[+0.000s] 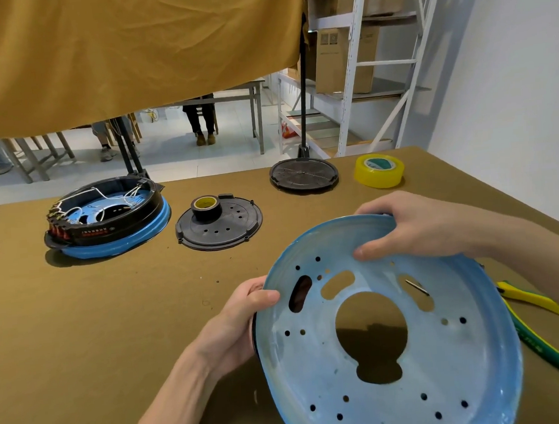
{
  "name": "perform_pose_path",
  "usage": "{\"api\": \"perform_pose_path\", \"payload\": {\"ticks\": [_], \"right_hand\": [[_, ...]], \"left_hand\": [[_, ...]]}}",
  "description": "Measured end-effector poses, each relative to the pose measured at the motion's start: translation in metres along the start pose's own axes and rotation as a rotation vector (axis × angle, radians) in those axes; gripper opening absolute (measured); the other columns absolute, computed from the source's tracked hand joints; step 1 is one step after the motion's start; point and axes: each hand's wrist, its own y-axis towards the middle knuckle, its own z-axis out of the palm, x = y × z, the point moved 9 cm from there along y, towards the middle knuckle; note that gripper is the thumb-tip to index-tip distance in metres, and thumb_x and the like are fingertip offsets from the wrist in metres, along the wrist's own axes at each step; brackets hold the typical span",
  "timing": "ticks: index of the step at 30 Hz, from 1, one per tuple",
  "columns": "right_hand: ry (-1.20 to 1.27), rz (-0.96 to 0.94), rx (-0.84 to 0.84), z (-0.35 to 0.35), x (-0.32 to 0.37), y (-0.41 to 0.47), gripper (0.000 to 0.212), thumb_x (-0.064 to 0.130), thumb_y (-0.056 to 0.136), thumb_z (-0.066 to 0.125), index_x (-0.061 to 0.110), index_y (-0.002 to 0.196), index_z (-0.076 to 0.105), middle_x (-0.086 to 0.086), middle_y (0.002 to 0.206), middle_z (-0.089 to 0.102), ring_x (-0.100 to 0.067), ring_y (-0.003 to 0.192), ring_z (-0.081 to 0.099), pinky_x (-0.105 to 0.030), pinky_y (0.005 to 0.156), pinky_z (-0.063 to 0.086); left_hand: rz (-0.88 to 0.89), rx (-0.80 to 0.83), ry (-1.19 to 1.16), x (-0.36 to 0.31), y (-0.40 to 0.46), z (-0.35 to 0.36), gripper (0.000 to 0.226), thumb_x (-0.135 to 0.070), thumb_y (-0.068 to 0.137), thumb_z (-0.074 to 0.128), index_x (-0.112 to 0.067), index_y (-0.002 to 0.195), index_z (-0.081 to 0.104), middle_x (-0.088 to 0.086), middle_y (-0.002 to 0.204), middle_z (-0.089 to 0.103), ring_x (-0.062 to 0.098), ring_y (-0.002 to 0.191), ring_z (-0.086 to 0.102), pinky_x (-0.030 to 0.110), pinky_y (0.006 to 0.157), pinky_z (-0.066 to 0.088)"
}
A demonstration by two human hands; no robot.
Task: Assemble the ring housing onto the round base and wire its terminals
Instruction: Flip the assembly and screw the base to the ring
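We hold the blue round base (389,330) tilted above the table (81,325).
Left hand (242,317) and right hand (415,228) each grip opposite rim edges; a slipping thumb could drop it onto the pliers (540,322).

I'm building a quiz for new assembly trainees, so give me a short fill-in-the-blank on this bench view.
1. Both the left hand and right hand grip the rim of the light ____ round base.
2. A roll of black tape sits on the black ____.
3. The roll of yellow tape lies at the table's far ____ side.
4. The finished assembly at far left has ____ wires inside its ring.

Missing words: blue; cover plate; right; white
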Motion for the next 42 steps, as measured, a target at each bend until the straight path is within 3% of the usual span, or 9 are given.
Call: {"api": "perform_pose_path", "payload": {"ticks": [6,9,13,17,25,31,36,39,42], "right_hand": [[0.083,-0.019,0.02,0.0,-0.007,0.005,0.019,0.035,0.086,0.082,0.032,0.104,0.076,0.007,0.092,0.078,-0.016,0.081,0.076,-0.031,0.068,0.062],[0.134,-0.043,0.068,0.001,-0.007,0.003,0.015,0.029,0.09,0.079,0.031,0.105,0.078,0.005,0.092,0.079,-0.014,0.078,0.076,-0.024,0.061,0.058],[0.191,-0.026,0.123,-0.002,-0.013,-0.001,0.02,0.024,0.091,0.077,0.028,0.111,0.078,0.0,0.099,0.08,-0.022,0.087,0.077,-0.033,0.069,0.062],[0.173,-0.051,0.124,-0.004,-0.014,-0.002,0.025,0.024,0.092,0.075,0.027,0.117,0.076,0.0,0.102,0.079,-0.022,0.091,0.077,-0.039,0.079,0.064],[0.185,-0.135,0.106,-0.002,-0.012,0.0,0.023,0.021,0.093,0.075,0.027,0.115,0.076,0.001,0.101,0.079,-0.02,0.089,0.076,-0.03,0.071,0.061],[0.216,-0.101,0.116,0.001,-0.024,0.011,0.025,0.028,0.089,0.079,0.029,0.114,0.077,0.002,0.101,0.079,-0.019,0.089,0.077,-0.027,0.069,0.061],[0.208,-0.005,0.097,0.011,-0.038,0.031,0.026,0.038,0.083,0.083,0.032,0.108,0.078,0.006,0.097,0.079,-0.013,0.085,0.076,-0.024,0.065,0.06],[0.125,0.031,0.057,0.015,-0.048,0.041,0.023,0.046,0.083,0.081,0.037,0.104,0.078,0.009,0.093,0.078,-0.013,0.086,0.073,-0.031,0.071,0.061],[0.137,0.053,0.019,0.015,-0.06,0.045,0.027,0.055,0.084,0.075,0.038,0.105,0.077,0.012,0.096,0.077,-0.008,0.089,0.073,-0.026,0.073,0.058]], "left_hand": [[-0.029,-0.032,-0.038,0.004,-0.002,-0.004,0.049,-0.033,0.068,0.08,-0.017,0.113,0.074,0.008,0.103,0.078,0.022,0.092,0.075,0.037,0.075,0.062],[0.001,-0.029,0.067,-0.003,-0.002,0.006,0.03,-0.045,0.074,0.074,-0.027,0.097,0.081,0.004,0.095,0.079,0.018,0.085,0.076,0.032,0.072,0.061],[0.037,-0.103,0.169,-0.011,0.0,0.008,0.039,-0.059,0.071,0.07,-0.027,0.089,0.081,0.005,0.088,0.078,0.018,0.073,0.074,0.026,0.062,0.057],[0.074,-0.139,0.23,-0.017,0.0,0.01,0.054,-0.069,0.069,0.066,-0.023,0.091,0.079,0.01,0.092,0.078,0.021,0.077,0.073,0.028,0.066,0.058],[0.068,-0.151,0.242,-0.019,-0.003,0.007,0.059,-0.073,0.068,0.067,-0.02,0.092,0.078,0.012,0.094,0.078,0.024,0.079,0.074,0.03,0.066,0.058],[-0.006,-0.115,0.188,-0.013,0.0,0.003,0.042,-0.057,0.069,0.071,-0.024,0.093,0.081,0.01,0.095,0.079,0.022,0.079,0.075,0.029,0.063,0.059],[-0.095,-0.18,0.091,0.005,0.001,-0.01,0.022,-0.048,0.07,0.081,-0.029,0.081,0.083,0.007,0.091,0.08,0.021,0.076,0.077,0.031,0.063,0.061],[-0.132,-0.226,0.038,0.015,0.003,-0.017,0.029,-0.054,0.068,0.075,-0.03,0.082,0.084,0.007,0.092,0.08,0.021,0.076,0.077,0.03,0.062,0.06],[-0.165,-0.273,0.014,0.024,0.005,-0.024,0.041,-0.063,0.062,0.075,-0.029,0.084,0.084,0.009,0.094,0.08,0.022,0.077,0.078,0.03,0.061,0.06]]}}
